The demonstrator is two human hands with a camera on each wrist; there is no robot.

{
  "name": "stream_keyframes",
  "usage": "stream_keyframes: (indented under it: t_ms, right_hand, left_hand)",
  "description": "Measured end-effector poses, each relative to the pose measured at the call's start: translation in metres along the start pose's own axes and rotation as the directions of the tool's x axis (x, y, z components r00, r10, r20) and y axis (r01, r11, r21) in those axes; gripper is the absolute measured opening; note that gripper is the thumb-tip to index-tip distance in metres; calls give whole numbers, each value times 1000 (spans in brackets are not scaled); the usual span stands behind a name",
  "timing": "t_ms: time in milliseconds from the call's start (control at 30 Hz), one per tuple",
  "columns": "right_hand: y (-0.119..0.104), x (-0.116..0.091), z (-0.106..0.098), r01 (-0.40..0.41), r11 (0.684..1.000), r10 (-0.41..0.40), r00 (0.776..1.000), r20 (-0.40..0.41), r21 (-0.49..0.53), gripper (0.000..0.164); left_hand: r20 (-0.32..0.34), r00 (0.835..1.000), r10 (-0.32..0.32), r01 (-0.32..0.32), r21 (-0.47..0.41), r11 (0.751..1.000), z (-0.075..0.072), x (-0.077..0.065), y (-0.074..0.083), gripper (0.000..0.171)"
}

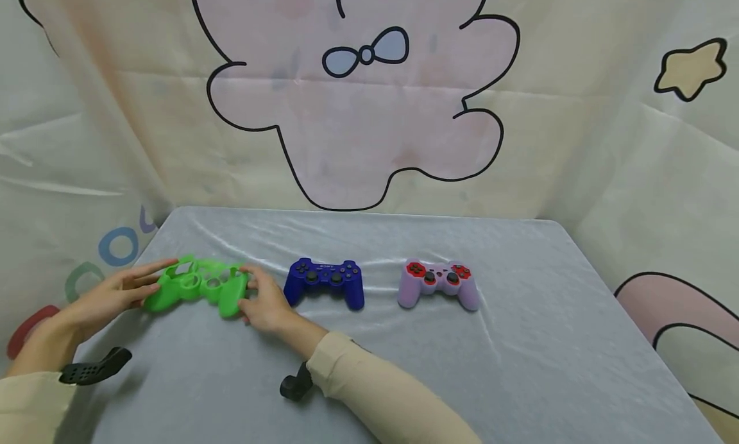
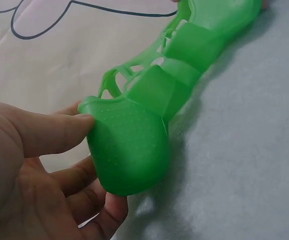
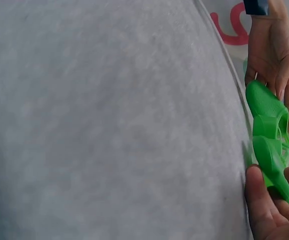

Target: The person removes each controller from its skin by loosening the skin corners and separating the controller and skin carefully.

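Both hands hold a bright green silicone controller cover (image 1: 231,298) at the left of the table, one hand at each end. My left hand (image 1: 106,299) pinches its left grip between thumb and fingers; in the left wrist view the grip (image 2: 127,145) shows a dotted texture, with open cutouts above. My right hand (image 1: 268,303) holds the right grip, the thumb on the near side. Through the cutouts the backdrop shows. Just right of the right hand lies a dark blue game controller (image 1: 324,278). Farther right is a lilac controller (image 1: 439,283) with red button areas.
A pale grey velvety cloth covers the table (image 1: 519,354). Behind it hangs a cream curtain (image 1: 554,136) with a cartoon animal print, and printed fabric also stands at both sides. Black wrist straps (image 1: 95,367) jut out near both sleeves.
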State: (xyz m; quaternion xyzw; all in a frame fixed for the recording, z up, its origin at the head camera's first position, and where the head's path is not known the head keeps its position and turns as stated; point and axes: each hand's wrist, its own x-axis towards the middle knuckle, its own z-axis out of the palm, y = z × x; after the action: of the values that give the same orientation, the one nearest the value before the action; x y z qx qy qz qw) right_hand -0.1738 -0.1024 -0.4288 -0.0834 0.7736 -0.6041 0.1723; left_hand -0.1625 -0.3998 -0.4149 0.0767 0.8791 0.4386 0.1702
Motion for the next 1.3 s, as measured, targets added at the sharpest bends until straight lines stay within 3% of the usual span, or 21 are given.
stream_keyframes:
  t_ms: [267,533,733,1067,1300]
  right_hand:
    - [3,1,1,-3,1000,3,1000,-7,-26,62]
    - [4,-3,3,21,969,-24,1000,-6,-244,71]
    - [-2,-7,0,29,944,-34,999,-11,-327,73]
    - [-9,-14,-10,19,950,-13,1000,21,-313,63]
    - [-15,-22,-24,47,955,-31,998,61,-291,57]
  left_hand:
    - [3,1000,-29,29,-37,999,2,3,-7,55]
    - [8,999,-47,47,-46,998,5,1,-19,56]
    - [-6,998,-63,62,-57,996,3,5,-16,53]
    - [-42,996,-75,75,-16,997,0,4,-7,45]
    - [-93,995,-47,55,80,995,0,-2,0,39]
